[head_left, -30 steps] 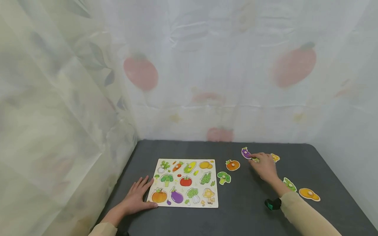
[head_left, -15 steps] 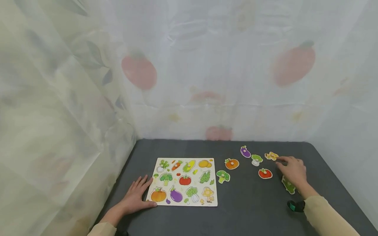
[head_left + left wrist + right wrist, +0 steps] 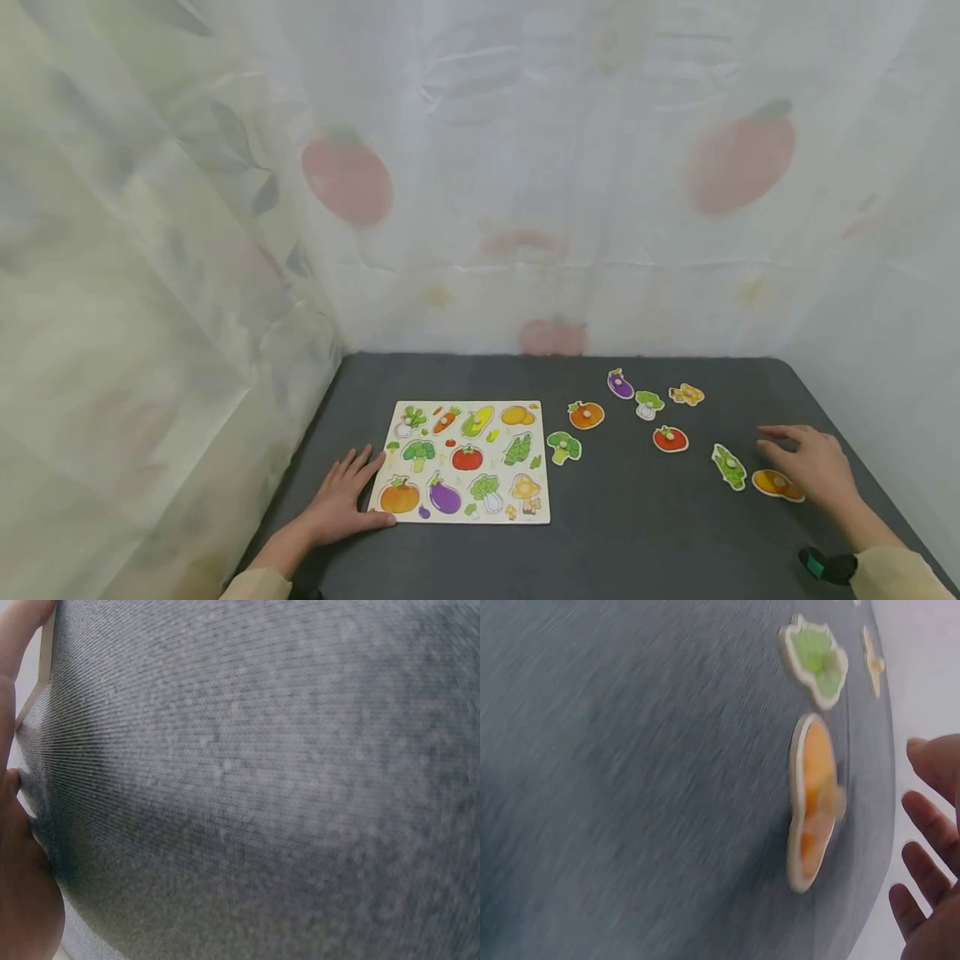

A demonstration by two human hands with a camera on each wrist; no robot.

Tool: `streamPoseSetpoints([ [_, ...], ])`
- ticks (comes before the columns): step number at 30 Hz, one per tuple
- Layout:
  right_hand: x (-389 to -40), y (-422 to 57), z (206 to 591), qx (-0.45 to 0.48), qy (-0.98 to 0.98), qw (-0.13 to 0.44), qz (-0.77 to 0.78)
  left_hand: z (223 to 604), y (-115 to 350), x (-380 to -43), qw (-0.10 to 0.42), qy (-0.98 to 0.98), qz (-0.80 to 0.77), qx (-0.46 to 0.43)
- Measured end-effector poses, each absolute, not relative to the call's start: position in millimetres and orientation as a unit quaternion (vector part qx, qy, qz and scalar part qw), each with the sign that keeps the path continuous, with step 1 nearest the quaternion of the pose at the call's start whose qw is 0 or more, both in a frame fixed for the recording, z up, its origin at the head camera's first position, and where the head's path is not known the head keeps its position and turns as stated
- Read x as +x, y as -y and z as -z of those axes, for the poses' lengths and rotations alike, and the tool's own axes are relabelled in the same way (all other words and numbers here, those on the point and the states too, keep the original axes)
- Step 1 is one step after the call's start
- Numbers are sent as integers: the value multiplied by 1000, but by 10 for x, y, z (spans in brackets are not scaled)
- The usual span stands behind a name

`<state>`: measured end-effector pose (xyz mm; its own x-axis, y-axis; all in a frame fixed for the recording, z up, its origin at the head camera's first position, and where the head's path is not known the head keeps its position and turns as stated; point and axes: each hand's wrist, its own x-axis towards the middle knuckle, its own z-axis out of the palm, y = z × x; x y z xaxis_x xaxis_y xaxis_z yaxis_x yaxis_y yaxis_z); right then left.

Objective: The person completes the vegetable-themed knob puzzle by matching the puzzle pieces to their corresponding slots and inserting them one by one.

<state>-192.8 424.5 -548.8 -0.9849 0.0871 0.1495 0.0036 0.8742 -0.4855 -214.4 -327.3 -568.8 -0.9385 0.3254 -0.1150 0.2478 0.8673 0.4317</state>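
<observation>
My left hand [image 3: 341, 498] rests with spread fingers at the left edge of the white vegetable puzzle board [image 3: 498, 510]; in the left wrist view, part of this hand [image 3: 26, 885] shows beside the board's edge. My right hand [image 3: 813, 467] is over the right side of the table, nothing in its fingers. Just left of it, and partly overlapped by it, lies a yellow-orange knobbed puzzle piece [image 3: 772, 483] of two joined rounded shapes. From the right wrist, the same yellow-orange piece [image 3: 815, 769] appears apart from the loosely spread fingers [image 3: 930, 874]. A green pea-pod-like piece [image 3: 729, 468] lies beside it.
Between board and right hand lie a broccoli piece [image 3: 564, 448], a pumpkin piece [image 3: 586, 415], an eggplant piece [image 3: 620, 384], a leafy green piece [image 3: 648, 405], a tomato piece [image 3: 671, 439] and a mushroom piece [image 3: 686, 394]. Curtains [image 3: 465, 192] surround the dark table [image 3: 622, 542].
My right hand has moved right, from beside the eggplant piece, past the mushroom piece, to the yellow-orange piece, uncovering pieces behind it. My left hand stays at the board.
</observation>
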Motion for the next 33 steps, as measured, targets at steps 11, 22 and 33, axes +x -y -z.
streamPoseSetpoints([
  [11,-1672,-4447,5634,-29,960,27,-277,5617,3256,-2099,82,-964,-205,151],
  [22,-1621,-4452,5700,-38,958,28,-281,5684,3277,-2125,92,-964,-205,143],
  [33,-1569,-4488,5742,-48,960,34,-274,5689,3273,-2135,87,-963,-204,154],
])
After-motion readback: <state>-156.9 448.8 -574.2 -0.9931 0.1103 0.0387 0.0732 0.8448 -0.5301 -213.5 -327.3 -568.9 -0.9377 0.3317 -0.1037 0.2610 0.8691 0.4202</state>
